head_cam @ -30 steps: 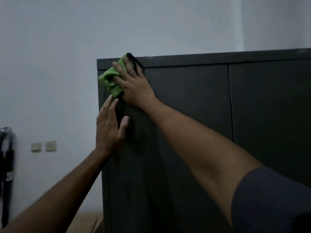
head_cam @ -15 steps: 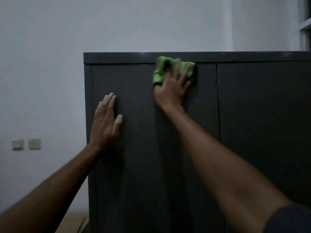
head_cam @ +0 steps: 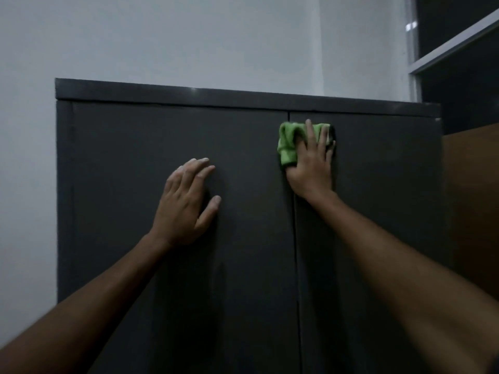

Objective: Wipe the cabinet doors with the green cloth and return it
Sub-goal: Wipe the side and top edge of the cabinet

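Note:
A tall dark grey cabinet fills the view, with a left door point(head_cam: 121, 184) and a right door point(head_cam: 383, 190) meeting at a vertical seam. The green cloth point(head_cam: 288, 147) lies bunched near the top of the right door, just right of the seam. My right hand point(head_cam: 310, 171) presses it flat against the door with straight fingers; the thumb is hidden behind the cloth. My left hand point(head_cam: 186, 203) rests flat on the left door, fingers spread and pointing up to the right, holding nothing.
A pale wall point(head_cam: 162, 36) stands behind and to the left of the cabinet. A brown wooden panel point(head_cam: 472, 198) adjoins the cabinet's right side. A dark window with a light frame point(head_cam: 448, 47) sits at the upper right.
My right hand has swept the cloth rightward along the top, from the left door's corner across the seam onto the right door. My left hand has shifted right on the left door.

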Demonstrator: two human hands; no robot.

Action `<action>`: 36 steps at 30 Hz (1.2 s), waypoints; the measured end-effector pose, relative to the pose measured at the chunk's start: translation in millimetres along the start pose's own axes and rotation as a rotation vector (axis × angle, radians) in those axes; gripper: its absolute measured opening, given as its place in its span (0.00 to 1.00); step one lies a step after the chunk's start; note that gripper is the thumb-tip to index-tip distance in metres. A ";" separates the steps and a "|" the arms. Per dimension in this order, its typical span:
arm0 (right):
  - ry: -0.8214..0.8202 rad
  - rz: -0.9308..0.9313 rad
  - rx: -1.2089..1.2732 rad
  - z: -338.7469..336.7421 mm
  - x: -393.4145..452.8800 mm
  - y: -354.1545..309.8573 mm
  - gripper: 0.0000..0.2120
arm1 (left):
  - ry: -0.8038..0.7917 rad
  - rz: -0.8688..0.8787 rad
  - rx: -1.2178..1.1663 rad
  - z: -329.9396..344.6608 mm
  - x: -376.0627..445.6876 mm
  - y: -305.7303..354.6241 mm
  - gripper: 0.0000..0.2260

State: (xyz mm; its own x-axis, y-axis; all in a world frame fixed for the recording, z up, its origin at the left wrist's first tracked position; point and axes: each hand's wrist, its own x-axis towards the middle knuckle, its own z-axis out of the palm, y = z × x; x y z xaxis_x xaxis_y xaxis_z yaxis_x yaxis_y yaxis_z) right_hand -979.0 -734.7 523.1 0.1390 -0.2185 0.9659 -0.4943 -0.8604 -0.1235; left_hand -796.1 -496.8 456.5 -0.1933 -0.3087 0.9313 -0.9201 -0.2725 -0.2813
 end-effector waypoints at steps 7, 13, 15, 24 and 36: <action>-0.038 -0.729 -0.069 16.7 -20.1 31.4 0.26 | 0.117 -0.085 -0.169 51.7 54.2 81.2 0.24; 0.037 -0.266 -0.013 -5.2 -15.0 208.1 0.29 | 0.044 -0.033 -0.019 91.9 83.1 112.4 0.28; 0.048 0.021 -0.011 -16.4 -7.3 251.7 0.33 | 0.027 -0.030 0.030 101.6 91.9 119.2 0.30; 0.099 0.412 0.171 -20.9 62.4 141.6 0.34 | 0.094 -0.078 0.116 119.3 99.7 138.5 0.29; -0.006 -0.298 -0.047 -24.1 81.9 178.8 0.32 | 0.154 -0.085 0.105 122.8 97.4 136.4 0.24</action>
State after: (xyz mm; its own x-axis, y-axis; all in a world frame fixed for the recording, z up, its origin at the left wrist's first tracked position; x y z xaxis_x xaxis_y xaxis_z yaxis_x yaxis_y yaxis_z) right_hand -1076.7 -895.3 585.6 0.2893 0.0376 0.9565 -0.4700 -0.8649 0.1762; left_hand -898.6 -676.0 480.4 -0.1733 -0.1394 0.9749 -0.8966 -0.3873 -0.2148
